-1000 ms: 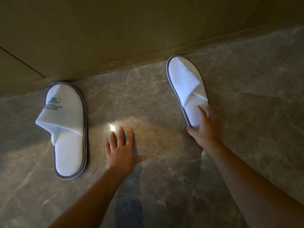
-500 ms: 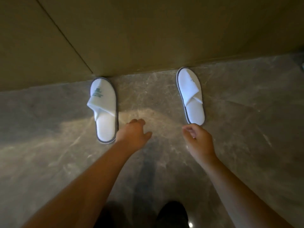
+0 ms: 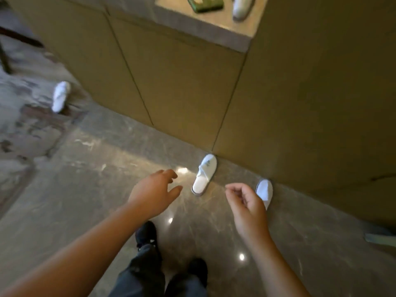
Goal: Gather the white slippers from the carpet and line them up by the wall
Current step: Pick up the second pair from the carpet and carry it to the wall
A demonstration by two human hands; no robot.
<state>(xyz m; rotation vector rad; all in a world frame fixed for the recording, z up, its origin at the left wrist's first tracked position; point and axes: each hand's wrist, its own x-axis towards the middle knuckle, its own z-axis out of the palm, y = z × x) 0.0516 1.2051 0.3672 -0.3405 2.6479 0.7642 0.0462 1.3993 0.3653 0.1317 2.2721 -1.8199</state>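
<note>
Two white slippers stand toes-first against the tan wall (image 3: 192, 86) on the marble floor: one with a printed logo (image 3: 204, 173), and a second (image 3: 265, 190) to its right, partly hidden behind my right hand. A third white slipper (image 3: 60, 96) lies far left on the patterned carpet (image 3: 25, 125). My left hand (image 3: 155, 192) hovers empty, fingers spread, left of the logo slipper. My right hand (image 3: 246, 207) hangs with fingers loosely curled and holds nothing. Both hands are well above the floor.
A stone ledge (image 3: 203, 28) juts from the wall at the top, with a green item (image 3: 204, 3) and a pale object (image 3: 242, 7) on it. Dark furniture legs (image 3: 12, 39) stand at the far left. My dark shoes and trouser legs (image 3: 150, 254) are below.
The view has pulled up and back from the floor and turned left. Both hands have lifted away from the two slippers, which stay by the wall. The carpet and a third slipper came into sight.
</note>
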